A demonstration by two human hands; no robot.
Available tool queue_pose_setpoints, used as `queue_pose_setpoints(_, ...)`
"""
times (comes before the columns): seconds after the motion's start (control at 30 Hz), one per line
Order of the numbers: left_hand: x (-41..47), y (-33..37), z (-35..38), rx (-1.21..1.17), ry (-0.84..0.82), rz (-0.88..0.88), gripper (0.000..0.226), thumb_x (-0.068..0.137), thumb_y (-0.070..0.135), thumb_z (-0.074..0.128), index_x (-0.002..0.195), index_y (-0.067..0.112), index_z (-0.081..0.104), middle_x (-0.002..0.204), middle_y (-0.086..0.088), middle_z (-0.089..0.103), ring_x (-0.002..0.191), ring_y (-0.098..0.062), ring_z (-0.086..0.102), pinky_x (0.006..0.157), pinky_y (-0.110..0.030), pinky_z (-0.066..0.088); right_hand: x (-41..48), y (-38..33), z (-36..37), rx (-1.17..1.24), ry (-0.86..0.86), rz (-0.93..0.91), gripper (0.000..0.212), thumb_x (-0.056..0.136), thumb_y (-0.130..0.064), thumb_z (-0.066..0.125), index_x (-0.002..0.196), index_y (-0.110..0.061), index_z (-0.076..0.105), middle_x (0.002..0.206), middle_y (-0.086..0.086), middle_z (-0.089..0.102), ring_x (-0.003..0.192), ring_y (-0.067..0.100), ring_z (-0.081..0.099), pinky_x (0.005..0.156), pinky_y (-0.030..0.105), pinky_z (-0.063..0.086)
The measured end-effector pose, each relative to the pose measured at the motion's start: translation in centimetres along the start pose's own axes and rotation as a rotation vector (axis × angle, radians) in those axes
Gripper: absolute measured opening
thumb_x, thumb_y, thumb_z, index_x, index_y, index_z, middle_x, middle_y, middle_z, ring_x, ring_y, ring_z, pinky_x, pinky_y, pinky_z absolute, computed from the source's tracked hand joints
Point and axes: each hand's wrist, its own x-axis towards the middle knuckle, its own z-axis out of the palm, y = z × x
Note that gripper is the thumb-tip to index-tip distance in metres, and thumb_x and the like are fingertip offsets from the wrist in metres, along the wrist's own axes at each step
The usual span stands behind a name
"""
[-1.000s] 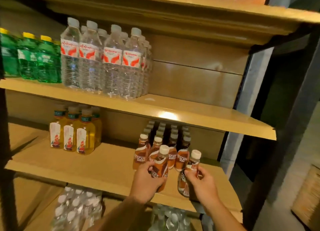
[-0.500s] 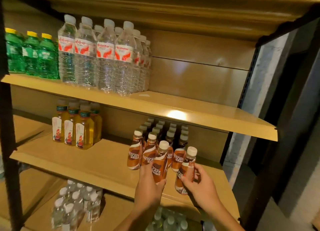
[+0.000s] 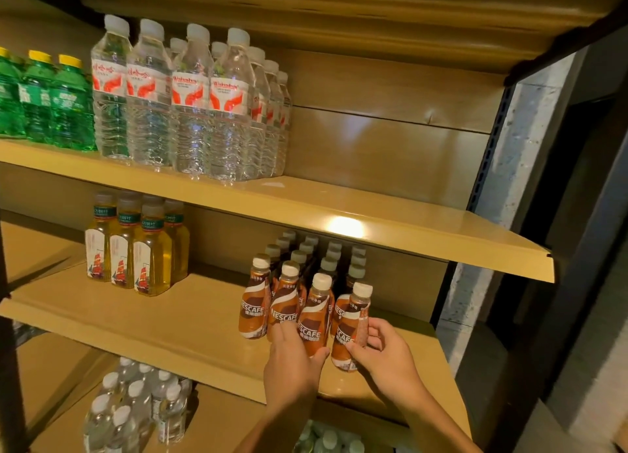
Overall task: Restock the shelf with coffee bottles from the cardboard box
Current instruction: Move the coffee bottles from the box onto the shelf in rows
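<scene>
brown left coffee bottle and right coffee bottle pushed in from middle shelf lip, now against stocked row. left hand wraps one, right hand pinches other. placement near done.

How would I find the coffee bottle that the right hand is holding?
Look at the middle shelf, where brown coffee bottles cluster on the right. Yours is the front, rightmost bottle, pinched by the right hand; only its label shows a reddish side strip.
</scene>
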Motion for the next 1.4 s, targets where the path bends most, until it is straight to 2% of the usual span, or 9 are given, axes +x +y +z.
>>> queue_pose_setpoints(0.2, 1.1, -0.9, 0.5, 0.014, -0.025, 0.053, 0.058, 0.082, 0.049, 0.079, 0.114, 0.032, 0.034, 0.115, 0.011, 0.043, 0.111, -0.011, 0.052, 0.093, -0.032, 0.052, 1.3, 0.9, -0.1, 0.03, -0.044, 0.011, 0.047, 0.084, -0.002, 0.078, 0.126, -0.018, 0.065, 0.113, 0.002, 0.076, 0.106, 0.017, 0.073, 0.093, 0.044, 0.059)
queue_pose_setpoints(0.3, 1.4, -1.6, 0.7, -0.001, -0.007, 0.118, 0.059, 0.08, 0.049, 0.081, 0.113, 0.032, 0.035, 0.111, 0.011, 0.045, 0.106, -0.01, 0.054, 0.091, -0.031, 0.054, 1.9, 0.9, -0.3, -0.007, -0.047, -0.002, 0.047, 0.083, 0.0, 0.079, 0.124, -0.017, 0.066, 0.108, 0.002, 0.077, 0.102, 0.017, 0.074, 0.089, 0.04, 0.061)
queue_pose_setpoints(0.43, 1.4, -3.0, 2.2, 0.094, 0.169, 0.311, 0.063, 0.069, 0.045, 0.091, 0.106, 0.021, 0.046, 0.095, 0.005, 0.053, 0.085, -0.013, 0.06, 0.068, -0.027, 0.057, 2.7, 0.9, -0.6, -0.042, -0.071, 0.005, 0.049, 0.078, 0.0, 0.083, 0.12, -0.016, 0.065, 0.107, 0.005, 0.077, 0.101, 0.02, 0.074, 0.09, 0.045, 0.06)
queue_pose_setpoints(0.6, 1.6, -3.1, 2.5, 0.138, 0.201, 0.325, 0.061, 0.063, 0.046, 0.094, 0.1, 0.018, 0.055, 0.089, 0.004, 0.058, 0.079, -0.011, 0.062, 0.064, -0.017, 0.047, 3.2, 0.3, -1.1, -0.068, -0.113, 0.02, 0.048, 0.078, -0.005, 0.084, 0.121, -0.02, 0.068, 0.11, -0.002, 0.077, 0.103, 0.016, 0.073, 0.091, 0.039, 0.06)
queue_pose_setpoints(0.77, 1.5, -2.8, 2.4, 0.156, 0.174, 0.309, 0.061, 0.063, 0.049, 0.093, 0.098, 0.02, 0.053, 0.086, 0.005, 0.058, 0.072, -0.011, 0.063, 0.06, -0.018, 0.051, 3.0, -0.1, -1.2, -0.097, -0.145, 0.015, 0.048, 0.082, -0.004, 0.08, 0.126, -0.019, 0.066, 0.11, -0.006, 0.077, 0.102, 0.012, 0.073, 0.093, 0.038, 0.059)
queue_pose_setpoints(0.9, 1.4, -2.9, 2.1, 0.117, 0.14, 0.288, 0.063, 0.063, 0.049, 0.093, 0.104, 0.021, 0.055, 0.091, 0.007, 0.061, 0.078, -0.01, 0.066, 0.065, -0.02, 0.056, 2.8, -0.3, -1.1, -0.107, -0.15, 0.015, 0.05, 0.084, -0.007, 0.08, 0.13, -0.019, 0.065, 0.111, -0.008, 0.077, 0.104, 0.01, 0.072, 0.094, 0.038, 0.058)
queue_pose_setpoints(1.07, 1.3, -2.9, 1.2, 0.056, 0.045, 0.265, 0.05, 0.084, 0.039, 0.08, 0.123, 0.019, 0.056, 0.101, 0.009, 0.058, 0.087, -0.006, 0.063, 0.076, -0.019, 0.057, 2.7, -0.5, -1.1, -0.102, -0.154, 0.026, 0.05, 0.084, -0.006, 0.078, 0.13, -0.02, 0.065, 0.112, -0.007, 0.076, 0.106, 0.01, 0.071, 0.096, 0.038, 0.057)
queue_pose_setpoints(1.23, 1.6, -3.1, 0.6, 0.032, -0.068, 0.207, 0.045, 0.098, 0.038, 0.064, 0.137, 0.022, 0.048, 0.109, 0.017, 0.047, 0.098, 0.002, 0.048, 0.083, -0.013, 0.036, 2.8, -0.3, -0.7, -0.122, -0.097, 0.026, 0.044, 0.08, -0.003, 0.082, 0.119, -0.015, 0.066, 0.106, 0.002, 0.077, 0.098, 0.015, 0.073, 0.092, 0.041, 0.059)
queue_pose_setpoints(1.4, 1.3, -2.7, 0.5, 0.063, -0.05, 0.174, 0.041, 0.097, 0.039, 0.065, 0.132, 0.022, 0.052, 0.103, 0.018, 0.047, 0.093, 0.002, 0.047, 0.077, -0.01, 0.033, 2.7, -0.2, -0.7, -0.123, -0.1, 0.072, 0.041, 0.083, -0.005, 0.08, 0.12, -0.017, 0.066, 0.106, 0.0, 0.078, 0.099, 0.016, 0.074, 0.092, 0.044, 0.059)
